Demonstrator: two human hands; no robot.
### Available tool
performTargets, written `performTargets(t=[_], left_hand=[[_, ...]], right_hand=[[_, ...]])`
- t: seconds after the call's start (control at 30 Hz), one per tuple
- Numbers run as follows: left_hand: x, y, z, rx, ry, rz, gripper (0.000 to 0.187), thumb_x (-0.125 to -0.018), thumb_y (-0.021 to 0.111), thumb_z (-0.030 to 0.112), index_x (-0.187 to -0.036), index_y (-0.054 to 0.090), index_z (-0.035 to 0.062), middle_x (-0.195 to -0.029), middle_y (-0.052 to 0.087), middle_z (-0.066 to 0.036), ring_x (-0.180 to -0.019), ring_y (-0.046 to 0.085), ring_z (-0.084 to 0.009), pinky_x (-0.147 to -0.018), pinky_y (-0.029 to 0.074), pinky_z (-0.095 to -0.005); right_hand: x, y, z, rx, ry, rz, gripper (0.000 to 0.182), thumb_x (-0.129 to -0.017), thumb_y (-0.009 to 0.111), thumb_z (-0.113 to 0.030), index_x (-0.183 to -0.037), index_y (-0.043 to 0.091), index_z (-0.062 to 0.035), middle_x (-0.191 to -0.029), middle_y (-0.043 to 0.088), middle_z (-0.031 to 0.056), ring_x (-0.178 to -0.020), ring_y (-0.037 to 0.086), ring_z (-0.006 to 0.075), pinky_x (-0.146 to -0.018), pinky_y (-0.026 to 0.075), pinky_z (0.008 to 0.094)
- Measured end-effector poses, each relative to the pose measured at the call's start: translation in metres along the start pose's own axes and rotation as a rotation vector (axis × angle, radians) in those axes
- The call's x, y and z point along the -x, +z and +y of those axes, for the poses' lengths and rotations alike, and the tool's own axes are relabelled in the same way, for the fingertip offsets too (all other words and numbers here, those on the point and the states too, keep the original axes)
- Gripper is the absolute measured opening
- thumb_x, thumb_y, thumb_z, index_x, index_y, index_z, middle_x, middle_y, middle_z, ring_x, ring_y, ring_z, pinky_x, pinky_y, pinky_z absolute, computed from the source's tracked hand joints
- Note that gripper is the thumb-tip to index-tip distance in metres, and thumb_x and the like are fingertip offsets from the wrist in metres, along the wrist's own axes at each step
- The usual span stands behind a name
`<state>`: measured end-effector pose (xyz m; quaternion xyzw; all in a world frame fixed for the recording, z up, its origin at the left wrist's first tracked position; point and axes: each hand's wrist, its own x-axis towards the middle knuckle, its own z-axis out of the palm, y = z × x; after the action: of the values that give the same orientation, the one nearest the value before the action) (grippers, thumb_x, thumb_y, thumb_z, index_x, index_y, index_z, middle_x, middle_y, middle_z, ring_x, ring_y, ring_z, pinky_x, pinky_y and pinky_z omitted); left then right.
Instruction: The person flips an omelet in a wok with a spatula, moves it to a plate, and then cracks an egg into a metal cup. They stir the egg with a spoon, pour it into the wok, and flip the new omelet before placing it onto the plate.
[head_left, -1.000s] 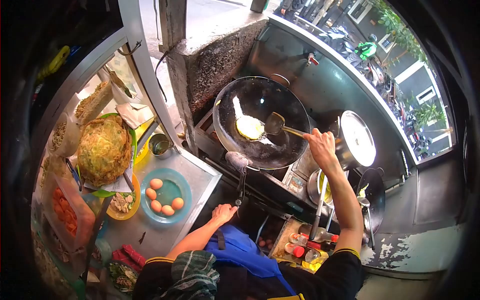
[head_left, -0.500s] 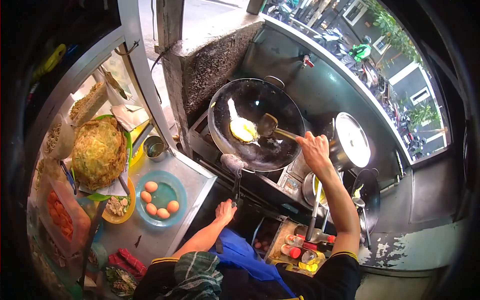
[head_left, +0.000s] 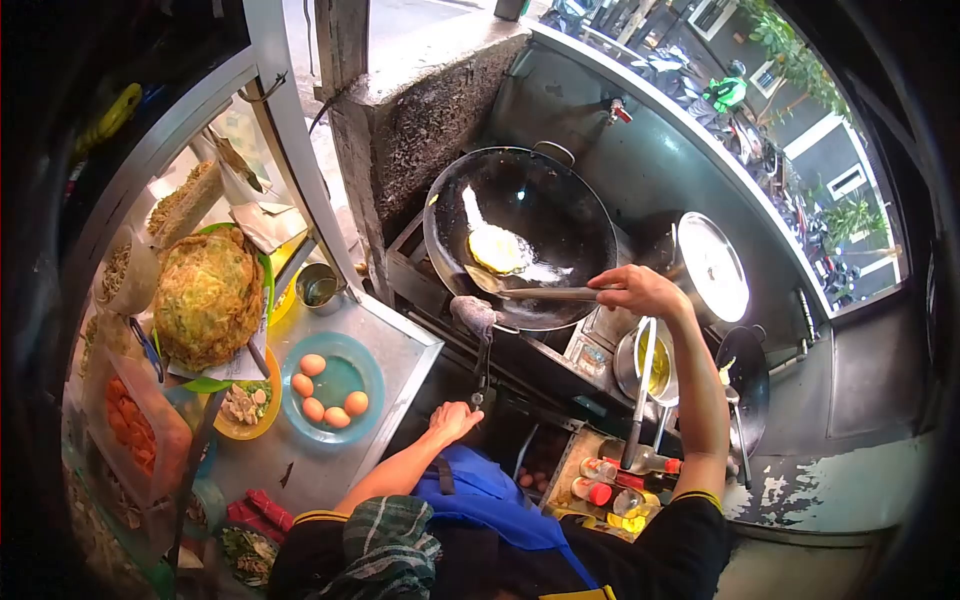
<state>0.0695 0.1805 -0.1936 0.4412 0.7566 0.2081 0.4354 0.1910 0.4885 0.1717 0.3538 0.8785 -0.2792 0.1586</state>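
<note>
In my right hand (head_left: 640,290), closed around its handle, is a wok spatula (head_left: 545,294); its blade rests at the near left edge of a fried egg (head_left: 497,250). The egg, white with a yellow middle, lies in a large black wok (head_left: 570,220), and a thin strip of white trails up the wall. A long dark wok handle (head_left: 485,362) points toward me, with a greyish wrapped lump (head_left: 474,314) near the rim. My left hand (head_left: 455,421) is closed at the handle's near end, its fingertips partly hidden.
Right of the wok stand a lidded pot (head_left: 712,270), a small pan of yellow liquid (head_left: 657,365) and a second wok (head_left: 745,390). Bottles (head_left: 592,490) crowd below. On the left counter are a blue plate (head_left: 368,385) with several eggs and a heap of fried omelettes (head_left: 208,297).
My right hand has moved down and slightly right. The spatula blade has swung from the egg's right side to its near left edge. My left hand stays at the handle; the view has shifted slightly.
</note>
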Motion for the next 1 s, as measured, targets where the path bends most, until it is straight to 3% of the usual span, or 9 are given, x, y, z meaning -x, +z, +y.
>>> performTargets(t=[0.17,0.23,0.33,0.43,0.5,0.63,0.73,0.83,1.0], left_hand=[[0.043,-0.03,0.004,0.098,0.056,-0.114,0.044,-0.086,0.066,0.049,-0.098,0.074,0.0068,-0.091,0.073,-0.015,-0.09,0.07,-0.0335,-0.082,0.054,-0.044],[0.058,-0.039,0.005,0.142,0.104,-0.184,0.045,-0.087,0.068,0.047,-0.102,0.073,0.0046,-0.095,0.074,-0.014,-0.092,0.071,-0.0272,-0.082,0.054,-0.0383],[0.08,-0.055,-0.002,0.221,0.162,-0.279,0.045,-0.091,0.065,0.044,-0.108,0.071,0.0034,-0.101,0.073,-0.013,-0.097,0.069,-0.0247,-0.087,0.052,-0.0356],[0.107,-0.077,0.002,0.288,0.176,-0.408,0.044,-0.095,0.062,0.043,-0.113,0.07,0.0039,-0.108,0.071,-0.011,-0.104,0.066,-0.0215,-0.093,0.049,-0.0332],[0.121,-0.08,-0.007,0.401,0.153,-0.452,0.045,-0.097,0.06,0.043,-0.117,0.068,0.0033,-0.112,0.07,-0.01,-0.107,0.064,-0.0189,-0.096,0.047,-0.0322],[0.137,-0.079,-0.025,0.439,0.095,-0.484,0.049,-0.097,0.057,0.048,-0.117,0.067,0.0039,-0.11,0.07,-0.008,-0.103,0.063,-0.0179,-0.094,0.047,-0.0326],[0.148,-0.084,-0.025,0.442,0.049,-0.485,0.049,-0.098,0.055,0.047,-0.119,0.066,0.004,-0.11,0.07,-0.008,-0.103,0.062,-0.0168,-0.095,0.046,-0.0316],[0.156,-0.093,-0.02,0.452,0.115,-0.413,0.047,-0.1,0.054,0.044,-0.12,0.066,0.0037,-0.111,0.07,-0.007,-0.105,0.061,-0.016,-0.095,0.045,-0.0305],[0.156,-0.097,-0.029,0.495,0.086,-0.395,0.045,-0.102,0.053,0.041,-0.124,0.065,0.0034,-0.117,0.068,-0.005,-0.111,0.059,-0.0136,-0.099,0.043,-0.0281]], right_hand=[[-0.035,0.03,0.008,-0.017,-0.059,0.102,0.039,-0.084,0.066,-0.028,-0.121,0.069,-0.0127,-0.098,0.074,0.0149,-0.091,0.072,0.0236,-0.086,0.054,0.0347],[-0.037,0.027,-0.003,-0.026,0.003,0.099,0.039,-0.083,0.067,-0.029,-0.119,0.07,-0.0147,-0.099,0.074,0.0137,-0.092,0.072,0.0252,-0.087,0.054,0.0362],[-0.039,0.023,-0.004,0.126,0.007,0.155,0.038,-0.08,0.067,-0.029,-0.117,0.072,-0.0207,-0.104,0.074,0.0102,-0.097,0.07,0.0286,-0.091,0.054,0.0393],[-0.021,0.013,-0.012,0.307,0.018,0.197,0.037,-0.082,0.069,-0.03,-0.117,0.072,-0.0194,-0.102,0.074,0.012,-0.096,0.07,0.0294,-0.09,0.054,0.0385],[-0.008,0.002,-0.011,0.42,0.049,0.206,0.037,-0.077,0.069,-0.027,-0.114,0.073,-0.0268,-0.103,0.074,0.0084,-0.095,0.07,0.0289,-0.088,0.055,0.0398],[0.015,-0.013,-0.022,0.581,0.084,0.272,0.028,-0.08,0.066,-0.021,-0.105,0.076,-0.0271,-0.097,0.074,0.0062,-0.09,0.071,0.0277,-0.079,0.056,0.0399],[0.004,-0.001,-0.004,0.875,0.06,0.438,0.022,-0.087,0.059,-0.016,-0.096,0.077,-0.0259,-0.088,0.073,0.0087,-0.086,0.072,0.0264,-0.069,0.052,0.0401],[-0.012,0.01,0.012,0.912,0.108,0.535,0.022,-0.088,0.059,-0.016,-0.094,0.077,-0.0259,-0.089,0.071,0.0069,-0.086,0.071,0.0249,-0.071,0.049,0.0394],[-0.026,0.017,0.017,0.908,0.142,0.485,0.026,-0.089,0.057,-0.017,-0.1,0.078,-0.0271,-0.093,0.07,0.0077,-0.088,0.07,0.0258,-0.077,0.05,0.0394]])
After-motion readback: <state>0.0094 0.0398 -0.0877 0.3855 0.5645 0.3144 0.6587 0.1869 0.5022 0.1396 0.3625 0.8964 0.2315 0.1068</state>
